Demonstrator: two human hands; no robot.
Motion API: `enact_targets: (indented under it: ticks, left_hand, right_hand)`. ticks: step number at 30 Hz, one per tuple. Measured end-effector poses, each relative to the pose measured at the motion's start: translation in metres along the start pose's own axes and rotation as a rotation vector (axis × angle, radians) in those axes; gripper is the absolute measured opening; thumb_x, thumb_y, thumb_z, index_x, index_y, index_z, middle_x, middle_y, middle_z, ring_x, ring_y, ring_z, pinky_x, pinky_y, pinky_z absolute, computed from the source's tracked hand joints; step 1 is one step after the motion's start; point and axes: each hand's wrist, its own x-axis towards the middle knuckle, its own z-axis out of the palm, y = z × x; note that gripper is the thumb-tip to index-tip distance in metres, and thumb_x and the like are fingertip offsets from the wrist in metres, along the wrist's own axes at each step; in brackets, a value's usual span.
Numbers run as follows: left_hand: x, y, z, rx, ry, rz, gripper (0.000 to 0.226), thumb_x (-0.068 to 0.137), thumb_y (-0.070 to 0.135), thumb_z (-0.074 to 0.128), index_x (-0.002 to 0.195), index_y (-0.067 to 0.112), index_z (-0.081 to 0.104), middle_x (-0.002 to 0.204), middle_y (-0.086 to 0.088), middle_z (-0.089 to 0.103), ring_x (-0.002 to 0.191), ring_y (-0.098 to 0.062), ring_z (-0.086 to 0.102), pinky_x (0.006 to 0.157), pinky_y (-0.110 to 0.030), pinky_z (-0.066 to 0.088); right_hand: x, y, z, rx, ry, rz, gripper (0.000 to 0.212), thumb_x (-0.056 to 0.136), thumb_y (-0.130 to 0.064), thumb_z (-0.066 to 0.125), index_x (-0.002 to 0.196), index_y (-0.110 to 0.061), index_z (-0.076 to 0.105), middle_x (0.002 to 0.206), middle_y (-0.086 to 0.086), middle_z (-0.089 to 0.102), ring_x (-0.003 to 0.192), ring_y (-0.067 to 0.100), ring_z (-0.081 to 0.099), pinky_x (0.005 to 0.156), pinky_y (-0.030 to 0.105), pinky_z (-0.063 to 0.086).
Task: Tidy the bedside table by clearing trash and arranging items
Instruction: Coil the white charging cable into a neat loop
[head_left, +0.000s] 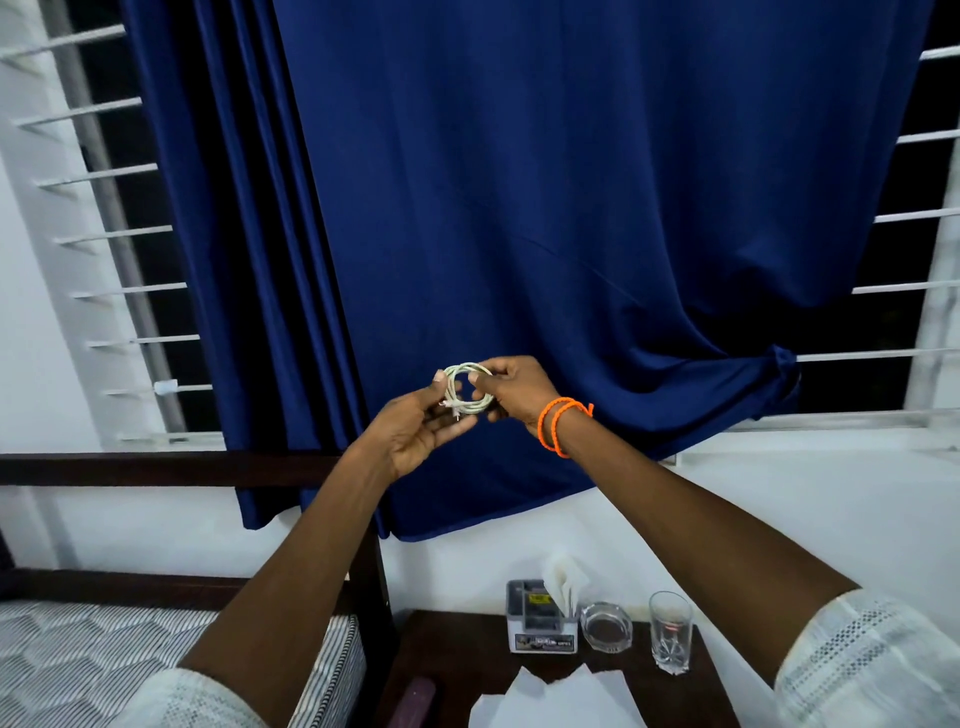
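1. White paper (550, 699) is lying at the bedside table (457, 654) front edge.
2. Both hands, left hand (415, 431) and right hand (511, 389), are pinching a coiled cable (467, 392) high above it, before the curtain (519, 208).
3. Glass (670, 631) is standing near the table's right edge.

No legible text in this view. The small holder box (542, 623) at the back of the bench (457, 660) carries two printed labels: a yellow one inside its upper compartment and a dark strip with pale characters along its white front base. Both are too small and blurred to read; no letters, numbers or brand can be made out. No print is visible on the white paper (550, 701) at the front of the bench.
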Motion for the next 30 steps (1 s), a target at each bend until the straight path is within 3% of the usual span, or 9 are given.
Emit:
enact_targets:
  ticks: [3,6,10,14,17,21,24,27,30]
  left_hand:
    - [-0.001,-0.006,0.010,0.058,-0.002,-0.017,0.012,0.095,0.013,0.071,0.100,0.003,0.076,0.098,-0.014,0.076,0.089,-0.022,0.076,0.070,-0.028,0.063]
    - [-0.004,-0.014,0.018,0.057,-0.021,0.012,0.008,0.092,0.003,0.071,0.097,0.005,0.077,0.095,-0.011,0.077,0.079,-0.014,0.076,0.066,-0.020,0.061]
    - [-0.003,-0.018,0.017,-0.044,-0.023,-0.016,0.009,0.096,0.005,0.067,0.098,0.004,0.076,0.095,-0.010,0.076,0.077,-0.011,0.076,0.068,-0.021,0.062]
    - [-0.002,-0.019,0.012,-0.068,-0.082,0.005,0.015,0.088,0.013,0.075,0.097,0.002,0.080,0.103,-0.013,0.076,0.090,-0.017,0.077,0.082,-0.028,0.063]
    - [-0.002,-0.022,0.007,0.085,-0.073,0.076,0.039,0.080,0.005,0.078,0.117,-0.003,0.070,0.117,-0.019,0.072,0.106,-0.026,0.072,0.100,-0.033,0.056]
    - [-0.002,-0.027,-0.002,0.101,-0.043,0.096,0.031,0.069,0.005,0.083,0.099,0.011,0.078,0.110,-0.015,0.077,0.098,-0.020,0.073,0.083,-0.025,0.060]
    - [-0.002,-0.028,-0.004,0.089,-0.051,0.079,0.028,0.071,0.008,0.085,0.098,0.010,0.077,0.108,-0.013,0.077,0.098,-0.020,0.073,0.089,-0.029,0.060]
    - [-0.003,-0.024,-0.003,0.071,0.007,0.048,0.012,0.084,0.019,0.082,0.091,0.010,0.077,0.086,-0.006,0.075,0.084,-0.017,0.074,0.076,-0.030,0.062]
    - [-0.002,-0.021,-0.005,0.161,0.084,0.062,0.012,0.092,0.024,0.076,0.089,0.012,0.077,0.076,-0.002,0.072,0.076,-0.016,0.072,0.073,-0.032,0.062]
  right_hand:
    - [0.002,0.000,0.007,-0.192,0.138,-0.038,0.021,0.095,-0.027,0.062,0.086,-0.012,0.073,0.073,0.006,0.074,0.049,0.019,0.066,0.052,0.031,0.056]
    - [0.002,-0.001,0.015,-0.283,0.204,-0.035,0.025,0.097,-0.029,0.056,0.082,-0.013,0.067,0.077,0.005,0.071,0.066,0.025,0.069,0.061,0.038,0.057]
    - [0.001,0.001,0.020,-0.366,0.208,-0.078,0.021,0.103,-0.027,0.048,0.092,-0.014,0.060,0.088,0.002,0.065,0.079,0.021,0.059,0.066,0.031,0.041]
    - [0.001,0.000,0.021,-0.362,0.140,-0.089,0.022,0.104,-0.027,0.045,0.100,-0.011,0.059,0.091,0.003,0.064,0.080,0.019,0.058,0.066,0.034,0.045]
    - [0.004,-0.003,0.025,-0.132,0.045,0.041,0.020,0.105,-0.025,0.045,0.100,-0.011,0.057,0.093,0.007,0.061,0.083,0.020,0.057,0.080,0.044,0.053]
    - [0.001,-0.009,0.030,0.261,-0.054,0.270,0.031,0.107,-0.036,0.043,0.094,-0.014,0.059,0.079,0.001,0.058,0.070,0.016,0.056,0.073,0.037,0.050]
    - [0.000,-0.008,0.031,0.329,-0.056,0.340,0.037,0.106,-0.042,0.042,0.086,-0.014,0.056,0.077,0.002,0.056,0.064,0.017,0.055,0.064,0.033,0.048]
    - [0.001,-0.006,0.032,0.252,-0.026,0.368,0.039,0.106,-0.047,0.037,0.106,-0.012,0.056,0.090,0.003,0.056,0.073,0.018,0.059,0.066,0.036,0.054]
    - [0.004,-0.002,0.031,0.097,-0.006,0.343,0.049,0.106,-0.049,0.034,0.130,-0.011,0.054,0.103,0.004,0.058,0.082,0.018,0.056,0.072,0.038,0.050]
